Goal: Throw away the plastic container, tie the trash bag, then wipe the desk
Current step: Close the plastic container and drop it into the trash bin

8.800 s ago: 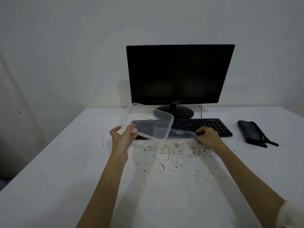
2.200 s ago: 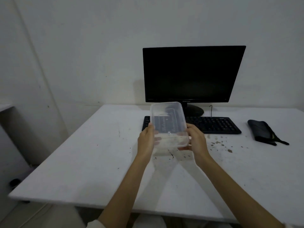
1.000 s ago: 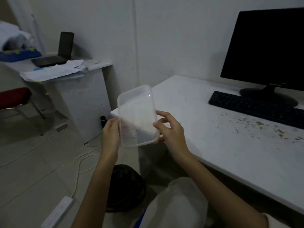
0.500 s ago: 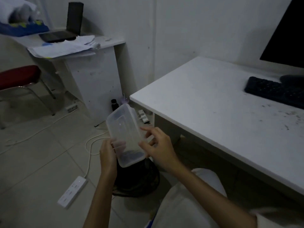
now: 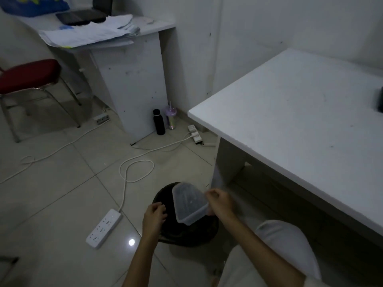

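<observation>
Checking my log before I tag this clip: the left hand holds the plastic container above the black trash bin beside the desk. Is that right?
Not quite. The head view shows the right hand, not the left, holding the plastic container above the black trash bin beside the desk. The left hand is off the container, near the bin's rim.

Walls: white, marked.
Floor: pale glossy tiles.
Furniture: white side desk, red-seated chair beside it.
Light: dim.
</observation>
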